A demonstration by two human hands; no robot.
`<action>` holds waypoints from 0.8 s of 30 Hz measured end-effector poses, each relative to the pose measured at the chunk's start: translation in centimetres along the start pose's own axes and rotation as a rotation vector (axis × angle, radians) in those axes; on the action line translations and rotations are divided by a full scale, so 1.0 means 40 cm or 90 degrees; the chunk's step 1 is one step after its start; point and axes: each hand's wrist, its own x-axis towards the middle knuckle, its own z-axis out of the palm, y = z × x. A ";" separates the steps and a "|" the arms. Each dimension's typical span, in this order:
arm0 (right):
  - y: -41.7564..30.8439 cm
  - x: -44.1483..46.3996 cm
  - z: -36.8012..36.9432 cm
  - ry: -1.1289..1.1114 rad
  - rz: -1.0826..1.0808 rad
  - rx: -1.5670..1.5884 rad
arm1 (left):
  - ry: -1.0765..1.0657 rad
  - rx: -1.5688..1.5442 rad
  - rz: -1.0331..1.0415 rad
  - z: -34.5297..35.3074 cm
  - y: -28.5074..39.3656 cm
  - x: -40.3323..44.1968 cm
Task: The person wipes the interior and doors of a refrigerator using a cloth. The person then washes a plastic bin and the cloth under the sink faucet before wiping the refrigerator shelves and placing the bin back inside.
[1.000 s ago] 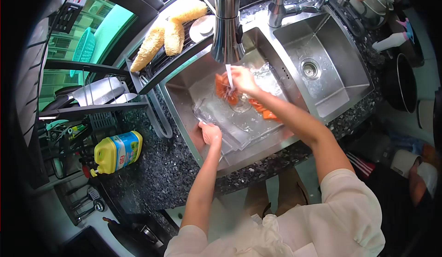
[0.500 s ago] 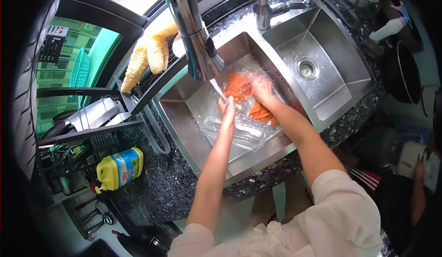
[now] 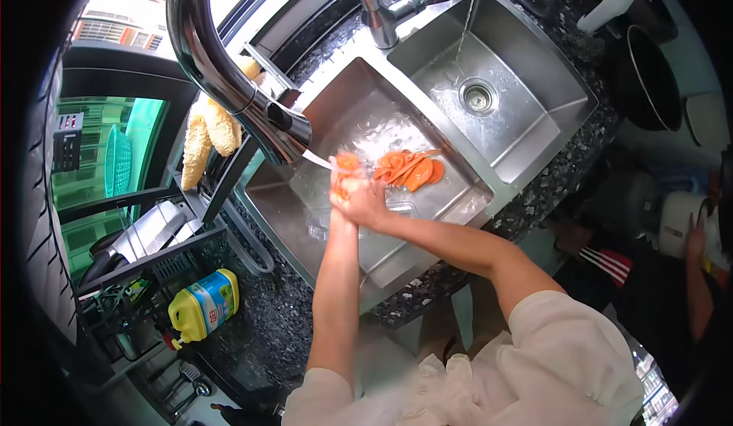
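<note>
The orange slices [image 3: 420, 172] look smooth and glossy, the faucet [image 3: 225, 79] polished metal, the sink [image 3: 527, 52] satiny metal.

The hands [image 3: 366, 203] are bare, the ruffled cream top [image 3: 500, 380] short-sleeved.

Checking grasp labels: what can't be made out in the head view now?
Left hand: head view, partly covered by right hand; grip unclear.
Orange food at the hands: head view, motion blur; shape and count unclear.
Clear plastic: head view, partly behind the arms; full outline hidden.
Yellow bottle: head view, label's fine print too small.
</note>
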 end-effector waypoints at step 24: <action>0.204 0.309 -0.148 -0.113 -0.058 0.013 | 0.393 0.925 -0.096 0.340 0.227 -0.172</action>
